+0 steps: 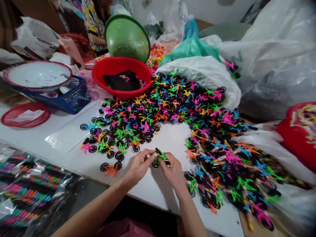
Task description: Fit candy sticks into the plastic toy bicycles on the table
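Observation:
Over the white tabletop, a green toy bicycle (161,156) with black wheels is pinched in my right hand (174,170). My left hand (138,167) is closed right beside it, its fingertips meeting the bicycle's end. A small pale-yellow piece (148,155) shows between the left fingers; its kind is too small to make out. A large heap of toy bicycles (172,95) in pink, green, blue, orange and yellow curves around both hands. One orange toy bicycle (111,168) lies apart to the left. Several bicycles on the right have patterned sticks (245,199) among them.
A red basin (98,74) with a black cloth stands behind the heap, a green colander (127,36) behind it. Left are an enamel basin (10,77), a blue basket (74,103) and a red basket (44,117). Plastic bags (276,65) crowd the right. Another person (95,26) is beyond.

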`<state>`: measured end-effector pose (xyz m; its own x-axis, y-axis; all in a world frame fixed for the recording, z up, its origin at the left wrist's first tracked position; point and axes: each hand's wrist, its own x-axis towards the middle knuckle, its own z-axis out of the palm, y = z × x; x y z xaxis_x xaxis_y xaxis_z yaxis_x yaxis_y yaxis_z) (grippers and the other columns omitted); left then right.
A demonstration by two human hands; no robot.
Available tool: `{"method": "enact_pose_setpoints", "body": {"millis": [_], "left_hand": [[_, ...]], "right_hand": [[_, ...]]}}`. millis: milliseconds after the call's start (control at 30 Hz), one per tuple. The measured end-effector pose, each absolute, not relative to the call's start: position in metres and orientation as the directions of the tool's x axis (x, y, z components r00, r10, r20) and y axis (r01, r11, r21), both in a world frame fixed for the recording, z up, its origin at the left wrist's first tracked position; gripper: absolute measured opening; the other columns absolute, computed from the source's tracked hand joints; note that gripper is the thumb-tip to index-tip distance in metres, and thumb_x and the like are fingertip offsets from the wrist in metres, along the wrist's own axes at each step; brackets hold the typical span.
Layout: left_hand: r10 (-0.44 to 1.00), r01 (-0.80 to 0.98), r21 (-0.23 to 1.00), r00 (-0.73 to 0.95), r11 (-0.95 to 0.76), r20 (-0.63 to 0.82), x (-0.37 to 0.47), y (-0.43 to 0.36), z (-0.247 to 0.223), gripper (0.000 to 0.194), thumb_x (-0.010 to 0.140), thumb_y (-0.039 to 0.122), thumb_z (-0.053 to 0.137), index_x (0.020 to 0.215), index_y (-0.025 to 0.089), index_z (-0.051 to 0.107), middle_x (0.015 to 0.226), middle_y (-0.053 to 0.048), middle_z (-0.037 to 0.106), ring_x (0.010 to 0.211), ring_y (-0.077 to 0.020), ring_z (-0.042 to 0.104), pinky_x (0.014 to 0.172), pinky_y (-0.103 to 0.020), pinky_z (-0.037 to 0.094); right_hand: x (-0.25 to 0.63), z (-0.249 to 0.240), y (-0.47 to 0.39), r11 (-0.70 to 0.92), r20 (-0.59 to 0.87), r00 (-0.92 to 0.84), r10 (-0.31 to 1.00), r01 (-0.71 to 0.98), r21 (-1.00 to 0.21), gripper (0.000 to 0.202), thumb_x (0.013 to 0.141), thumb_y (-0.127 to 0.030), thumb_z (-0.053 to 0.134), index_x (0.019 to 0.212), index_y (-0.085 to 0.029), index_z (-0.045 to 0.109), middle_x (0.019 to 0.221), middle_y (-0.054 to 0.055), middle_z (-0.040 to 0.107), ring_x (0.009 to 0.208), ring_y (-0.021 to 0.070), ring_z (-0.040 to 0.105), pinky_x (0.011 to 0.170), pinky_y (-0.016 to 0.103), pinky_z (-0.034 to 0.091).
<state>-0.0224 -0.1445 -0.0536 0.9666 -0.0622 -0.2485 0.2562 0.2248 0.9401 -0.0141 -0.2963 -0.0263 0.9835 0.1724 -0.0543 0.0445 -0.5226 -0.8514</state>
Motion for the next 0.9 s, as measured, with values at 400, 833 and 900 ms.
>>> {"method": "enact_pose_setpoints", "body": {"millis": [400, 833, 900], "left_hand": [[-0.248, 0.345, 0.932, 0.918, 0.111, -0.310, -0.037, -0.130, -0.043, 0.029, 0.071, 0.038, 0.067, 0.085, 0.012, 0.062, 0.057, 0.005, 0.044, 0.050, -0.0056, 0.032, 0.047, -0.020, 0.022], [0.035, 0.284, 0.952, 0.959, -0.112, -0.281, -0.056, -0.156, -0.044, 0.019, 0.073, 0.032, 0.059, 0.071, 0.014, 0.059, 0.056, 0.003, 0.047, 0.053, -0.0090, 0.037, 0.049, -0.021, 0.030], [-0.047, 0.301, 0.954, 0.952, -0.016, -0.301, -0.055, -0.154, -0.038, 0.025, 0.076, 0.038, 0.057, 0.079, 0.013, 0.061, 0.057, 0.003, 0.049, 0.049, -0.0078, 0.038, 0.046, -0.020, 0.029]], "right_hand": [[-0.026, -0.013, -0.311, -0.137, -0.239, 0.911, 0.337, -0.203, -0.969, 0.026, 0.076, -0.042, 0.061, 0.071, -0.017, 0.054, 0.055, -0.006, 0.045, 0.052, 0.0087, 0.040, 0.050, 0.021, 0.032], [-0.041, -0.043, -0.281, -0.467, -0.128, 0.986, 0.110, -0.063, -0.882, 0.027, 0.080, -0.042, 0.050, 0.066, -0.019, 0.049, 0.056, -0.004, 0.046, 0.054, 0.0119, 0.042, 0.050, 0.023, 0.032], [-0.036, -0.030, -0.306, -0.481, -0.093, 0.980, 0.178, 0.005, -0.877, 0.028, 0.080, -0.046, 0.048, 0.069, -0.020, 0.053, 0.059, -0.002, 0.050, 0.056, 0.0141, 0.047, 0.052, 0.026, 0.035]]}}
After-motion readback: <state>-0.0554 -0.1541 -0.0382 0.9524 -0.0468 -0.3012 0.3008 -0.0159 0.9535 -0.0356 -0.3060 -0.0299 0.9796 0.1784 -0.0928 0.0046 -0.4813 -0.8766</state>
